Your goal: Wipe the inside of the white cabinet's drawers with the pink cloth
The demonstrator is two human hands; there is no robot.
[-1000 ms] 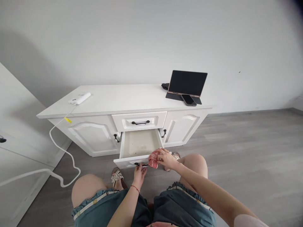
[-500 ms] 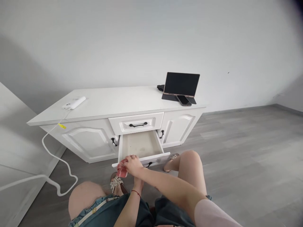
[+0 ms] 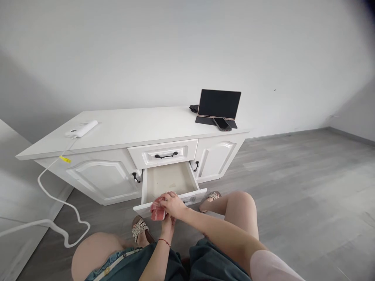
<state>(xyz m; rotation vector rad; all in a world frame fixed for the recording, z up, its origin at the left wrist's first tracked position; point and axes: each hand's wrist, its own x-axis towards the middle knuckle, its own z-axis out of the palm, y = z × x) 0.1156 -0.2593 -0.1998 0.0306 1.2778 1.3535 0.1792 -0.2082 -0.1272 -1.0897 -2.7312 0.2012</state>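
Note:
A crumpled red cloth (image 3: pixel 158 211) with pale stripes is bunched between my hands, in front of the pulled-out lower drawer (image 3: pixel 172 180). My right hand (image 3: pixel 175 205) lies over the cloth's right side, its fingers curled onto it. Below and partly behind it is my left hand (image 3: pixel 167 225), closed at the cloth's lower edge; most of its fingers are hidden. The drawer's front panel (image 3: pixel 193 196) is just beyond the hands, and its floor shows faint marks.
The white cabinet (image 3: pixel 131 124) stands against the wall, its upper drawer (image 3: pixel 166 154) closed. On top are a propped tablet (image 3: pixel 219 103), a phone (image 3: pixel 222 124), a dark item (image 3: pixel 193 108) and a white device (image 3: pixel 84 128) whose cable (image 3: pixel 63 201) hangs at left. My knees flank the drawer.
The cabinet has shifted slightly left in view. Both hands and the cloth have moved a little to the right over the drawer front, and the cloth looks more bunched.

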